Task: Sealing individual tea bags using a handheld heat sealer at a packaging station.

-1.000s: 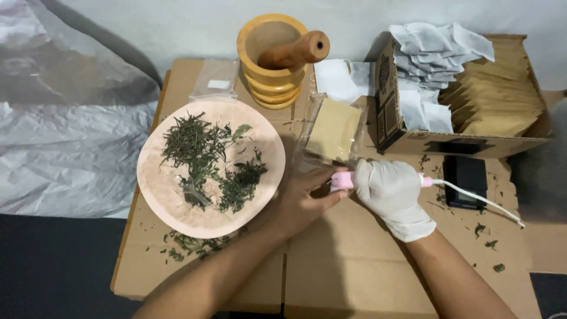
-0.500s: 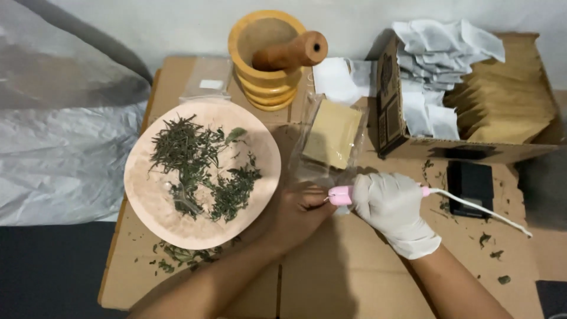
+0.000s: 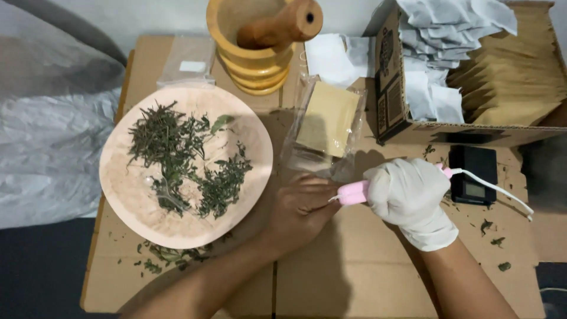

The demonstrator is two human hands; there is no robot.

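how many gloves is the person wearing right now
1. The white glove covers the right hand, which grips a pink corded tool. The left hand is bare, resting on the cardboard beside a clear packet. No other glove shows.

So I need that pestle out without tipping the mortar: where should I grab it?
Grip the wooden pestle by its thick round end, which sticks up and out over the right rim of the mortar. Come from above right; the lower end sits inside the bowl.

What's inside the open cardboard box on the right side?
The cardboard box holds crumpled white sachets piled on a row of tan paper envelopes. The bottom and anything under the pile are covered.
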